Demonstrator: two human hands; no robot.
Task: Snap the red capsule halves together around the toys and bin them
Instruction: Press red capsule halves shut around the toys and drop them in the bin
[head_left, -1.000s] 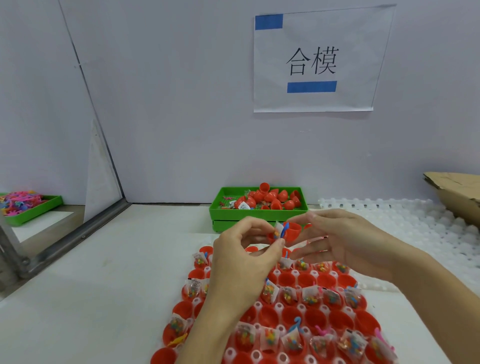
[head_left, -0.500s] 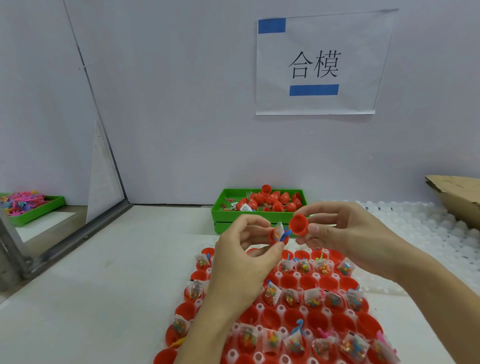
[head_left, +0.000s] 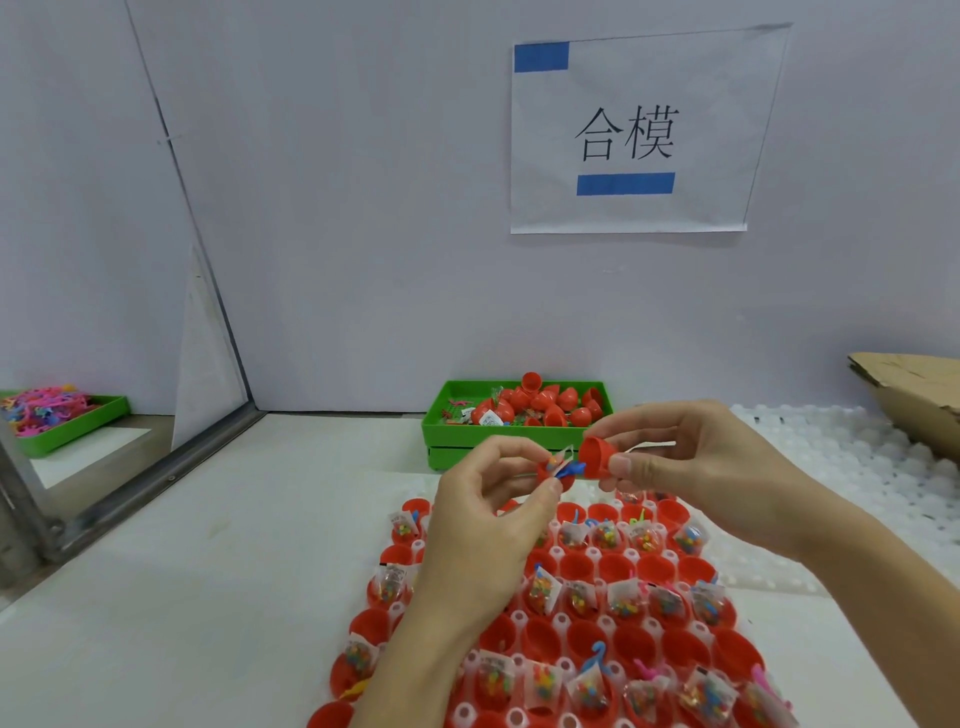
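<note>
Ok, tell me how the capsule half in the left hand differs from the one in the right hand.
The left hand pinches a red half that is filled: a small toy packet and a blue piece stick out of it. The right hand pinches a red half that shows no toys, its open side turned toward the filled one. The two are close together but not yet snapped shut. Both are red plastic, held above the tray.
</note>
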